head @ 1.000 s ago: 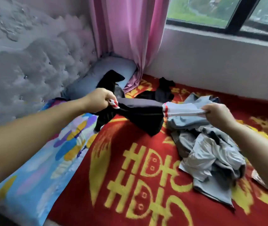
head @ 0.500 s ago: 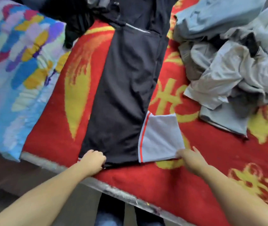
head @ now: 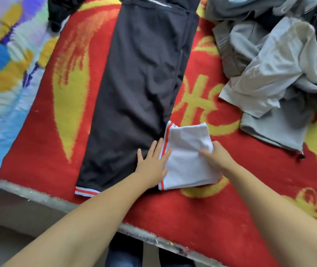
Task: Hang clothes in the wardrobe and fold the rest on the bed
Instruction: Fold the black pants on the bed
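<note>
- We see a black garment [head: 140,78] spread flat and lengthwise on the red and yellow blanket [head: 207,212] that covers the bed; its hem with a red and white stripe lies near the bed's edge
- Its white sleeve [head: 188,162], edged with a red stripe, lies just beside the black panel on the right
- Our left hand [head: 151,166] lies flat with fingers straight, pressing where black cloth meets the sleeve; this grip is released
- Our right hand [head: 217,157] has its fingers curled on the sleeve's right edge, grasping the white cloth
- A heap of grey and white clothes [head: 281,70] sits on the blanket at the upper right; a multicoloured sheet [head: 5,64] lies at the left
</note>
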A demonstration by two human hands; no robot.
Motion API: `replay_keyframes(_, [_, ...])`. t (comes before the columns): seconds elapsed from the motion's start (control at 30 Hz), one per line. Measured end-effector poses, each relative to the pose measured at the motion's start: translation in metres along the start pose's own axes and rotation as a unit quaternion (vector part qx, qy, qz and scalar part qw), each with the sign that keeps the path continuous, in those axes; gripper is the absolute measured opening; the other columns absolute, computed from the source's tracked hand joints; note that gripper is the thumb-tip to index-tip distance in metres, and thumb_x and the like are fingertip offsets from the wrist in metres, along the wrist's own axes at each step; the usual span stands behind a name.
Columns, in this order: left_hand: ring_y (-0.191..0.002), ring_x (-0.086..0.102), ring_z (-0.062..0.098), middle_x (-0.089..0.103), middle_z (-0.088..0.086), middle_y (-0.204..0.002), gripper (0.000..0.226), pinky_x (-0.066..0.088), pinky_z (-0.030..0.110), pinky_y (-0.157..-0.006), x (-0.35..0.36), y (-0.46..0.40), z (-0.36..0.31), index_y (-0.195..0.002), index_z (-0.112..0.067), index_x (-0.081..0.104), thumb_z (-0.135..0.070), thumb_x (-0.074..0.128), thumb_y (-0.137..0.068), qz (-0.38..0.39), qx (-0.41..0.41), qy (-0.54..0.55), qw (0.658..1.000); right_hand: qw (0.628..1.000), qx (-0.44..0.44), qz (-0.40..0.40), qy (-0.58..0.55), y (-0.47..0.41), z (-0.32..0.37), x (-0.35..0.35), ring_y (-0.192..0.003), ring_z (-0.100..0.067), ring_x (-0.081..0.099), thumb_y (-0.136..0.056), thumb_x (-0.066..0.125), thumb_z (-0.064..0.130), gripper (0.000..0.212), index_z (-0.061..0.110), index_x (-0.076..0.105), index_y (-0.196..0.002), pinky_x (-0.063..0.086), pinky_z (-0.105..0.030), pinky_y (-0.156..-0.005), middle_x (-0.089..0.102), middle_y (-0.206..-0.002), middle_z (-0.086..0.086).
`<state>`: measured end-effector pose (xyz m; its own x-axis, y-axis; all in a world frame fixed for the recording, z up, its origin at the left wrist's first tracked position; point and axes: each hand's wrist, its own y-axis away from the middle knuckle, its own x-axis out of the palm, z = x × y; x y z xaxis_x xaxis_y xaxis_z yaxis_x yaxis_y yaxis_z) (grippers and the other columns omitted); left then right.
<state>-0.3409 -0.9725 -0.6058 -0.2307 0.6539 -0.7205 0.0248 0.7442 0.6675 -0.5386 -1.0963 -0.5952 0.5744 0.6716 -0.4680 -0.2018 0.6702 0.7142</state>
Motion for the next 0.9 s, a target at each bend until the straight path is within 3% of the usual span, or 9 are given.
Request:
replay_keyframes(0.13, [-0.147,-0.010,0.016,-0.013,0.002,-0.160,0.066,0.006,0.059,-0.114,-0.012,0.005,0.017,-0.153,-0.030,0.003,-0.034,0.040,-0.098,0.019,0.053,0.117,0.992,0.989,-0.140,-0.001,-0.051,0.023,0.054,0.002,-0.080,-0.004,0.054,-0.088,0.057,0.011,0.013,0.022,0.057,-0.094,0.041,-0.024,-0.065,0.064,-0.090,0.003])
replay_keyframes(0.23, [-0.138,0.036,0.020,0.036,0.005,-0.152,0.063,0.029,0.040,-0.113,-0.031,0.019,0.054,-0.150,-0.018,0.029,-0.009,0.044,-0.089,-0.095,0.061,0.257,0.960,0.979,-0.202,0.015,-0.024,0.037,0.109,0.038,-0.088,-0.008,0.050,-0.087,0.061,0.020,0.026,0.015,0.056,-0.112,0.036,-0.021,-0.067,0.060,-0.098,0.000])
replay_keyframes(0.33, [-0.128,0.048,0.025,0.053,0.008,-0.138,0.064,0.034,0.035,-0.108,-0.037,0.037,0.118,-0.141,-0.011,0.044,0.004,0.044,-0.079,-0.187,0.001,0.216,0.958,0.977,-0.177,0.121,0.016,0.045,0.146,0.093,-0.082,-0.002,0.054,-0.089,0.061,0.037,0.054,0.027,0.043,-0.138,0.037,-0.009,-0.072,0.058,-0.095,0.012])
replay_keyframes(0.4, [-0.137,0.037,0.024,0.041,0.008,-0.148,0.071,0.024,0.033,-0.114,-0.031,0.050,0.166,-0.146,-0.011,0.035,0.008,0.044,-0.078,-0.177,0.002,0.117,0.977,0.967,-0.161,0.181,0.074,0.044,0.148,0.122,-0.094,-0.008,0.061,-0.092,0.055,0.043,0.061,0.031,0.030,-0.147,0.046,-0.021,-0.087,0.062,-0.107,0.009])
replay_keyframes(0.47, [-0.148,0.007,0.020,0.007,0.004,-0.160,0.087,0.008,0.036,-0.118,-0.023,0.061,0.204,-0.153,-0.016,0.005,0.007,0.045,-0.079,-0.083,0.048,-0.057,0.994,0.938,-0.202,0.169,0.226,0.041,0.134,0.133,-0.114,-0.020,0.056,-0.094,0.050,0.038,0.066,0.025,0.021,-0.151,0.045,-0.032,-0.095,0.055,-0.131,0.000])
replay_keyframes(0.57, [-0.140,-0.025,0.025,-0.027,0.006,-0.154,0.094,-0.007,0.047,-0.116,-0.013,0.067,0.232,-0.142,-0.021,-0.031,0.004,0.039,-0.084,-0.005,0.134,-0.198,0.971,0.840,-0.302,0.186,0.412,0.047,0.100,0.130,-0.140,-0.028,0.032,-0.087,0.055,0.032,0.080,0.015,0.014,-0.153,0.028,-0.039,-0.113,0.029,-0.154,-0.011])
replay_keyframes(0.67, [-0.145,0.012,0.029,0.008,0.013,-0.158,0.075,0.018,0.054,-0.114,-0.009,0.065,0.238,-0.152,-0.021,0.009,0.000,0.028,-0.083,-0.068,0.232,-0.244,0.939,0.731,-0.361,0.171,0.554,0.064,0.075,0.130,-0.137,-0.032,0.038,-0.057,0.079,0.037,0.099,0.012,0.041,-0.145,0.034,-0.057,-0.107,0.038,-0.149,-0.018])
replay_keyframes(0.77, [-0.136,0.040,0.025,0.037,0.008,-0.150,0.064,0.034,0.052,-0.107,-0.004,0.061,0.237,-0.143,-0.024,0.043,-0.008,0.029,-0.082,-0.054,0.307,-0.268,0.912,0.725,-0.349,0.134,0.578,0.065,0.067,0.138,-0.127,-0.028,0.051,-0.044,0.083,0.023,0.094,0.020,0.057,-0.134,0.045,-0.056,-0.096,0.051,-0.139,-0.015])
replay_keyframes(0.9, [-0.148,0.000,0.021,-0.008,0.002,-0.158,0.070,-0.018,0.041,-0.112,0.002,0.046,0.237,-0.152,-0.031,0.005,-0.007,0.027,-0.090,0.022,0.305,-0.245,0.920,0.731,-0.349,0.101,0.578,0.059,0.064,0.150,-0.126,-0.033,0.051,-0.054,0.081,0.007,0.084,0.020,0.058,-0.133,0.046,-0.058,-0.094,0.052,-0.139,-0.017])
